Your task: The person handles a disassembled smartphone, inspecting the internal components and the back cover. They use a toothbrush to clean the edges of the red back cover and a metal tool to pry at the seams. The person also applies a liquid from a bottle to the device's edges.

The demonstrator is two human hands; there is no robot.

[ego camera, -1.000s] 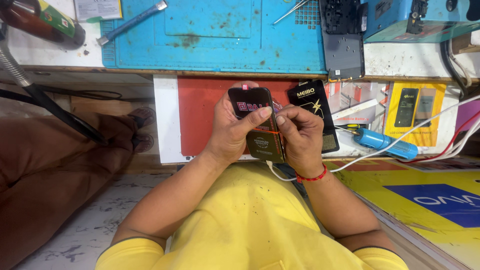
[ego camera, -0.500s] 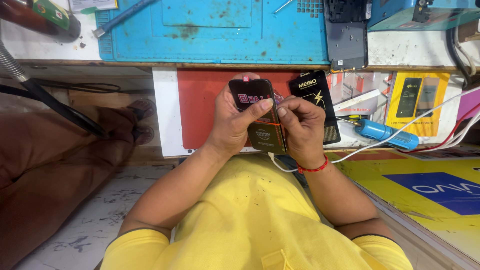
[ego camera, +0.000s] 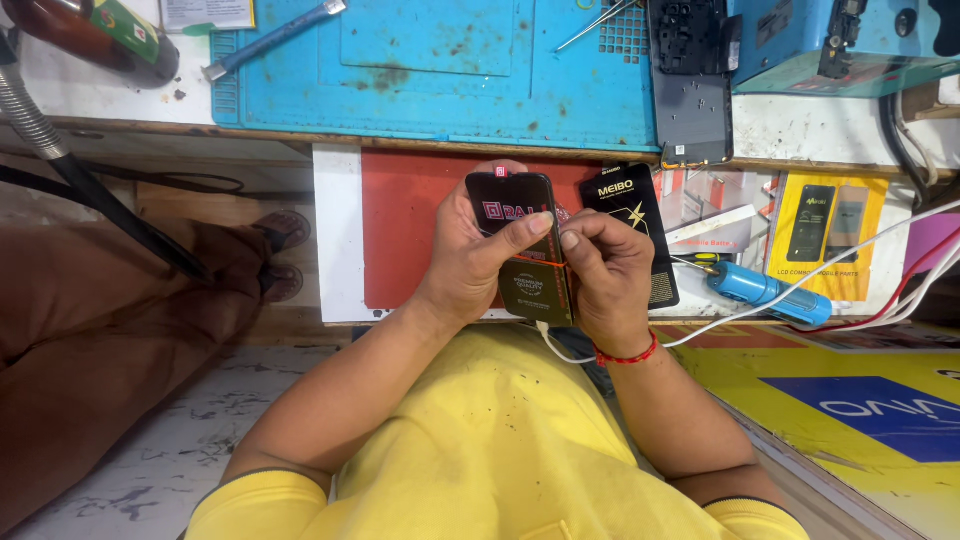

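In the head view, the left hand [ego camera: 480, 255] wraps a dark phone [ego camera: 512, 205] with its thumb laid across the front, much as half a second ago, while the right hand [ego camera: 610, 270] pinches at the phone's right edge, where its fingertips have crept slightly upward, suggesting slow work along that seam. A dark label [ego camera: 538, 290] sits below the screen. A black battery packet [ego camera: 640, 225] lies just beside the hands, a yellow box [ego camera: 825, 230] farther right, and a blue mat [ego camera: 440, 70] above.

Place: we see a phone repair workshop | blue repair mat [ego camera: 440, 75] | opened phone frame [ego camera: 690, 80] | boxed spare screens [ego camera: 828, 232]
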